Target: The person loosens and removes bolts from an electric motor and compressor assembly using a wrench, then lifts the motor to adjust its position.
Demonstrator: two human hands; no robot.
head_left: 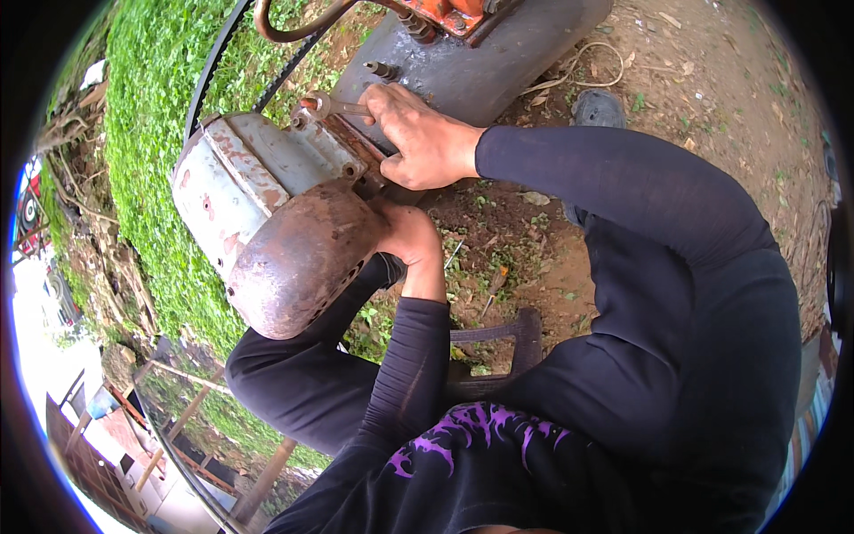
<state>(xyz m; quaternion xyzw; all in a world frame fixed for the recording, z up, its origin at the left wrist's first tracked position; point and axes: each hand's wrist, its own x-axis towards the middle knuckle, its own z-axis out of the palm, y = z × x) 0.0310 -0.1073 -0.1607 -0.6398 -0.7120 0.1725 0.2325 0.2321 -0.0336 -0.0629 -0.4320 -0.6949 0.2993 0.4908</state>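
My right hand (418, 138) is closed round the handle of a worn wrench (342, 109). The wrench head is at a bolt by the top edge of an electric motor (236, 169), above its mounting bracket (356, 147). The motor has chipped grey paint and a rusty domed end cover (302, 254). Low beside that cover, my left hand (414, 236) reaches in under the bracket. Its fingers are hidden behind the motor, so what they touch cannot be seen. A dark grey cylindrical tank (480, 76) lies just beyond the right hand.
A black toothed belt (213, 67) rises behind the motor, near a bent copper-coloured pipe (289, 36). An orange machine part (454, 13) sits on the tank. On the soil between my legs lies a screwdriver (495, 287). A thin cord (609, 58) loops on the ground at right.
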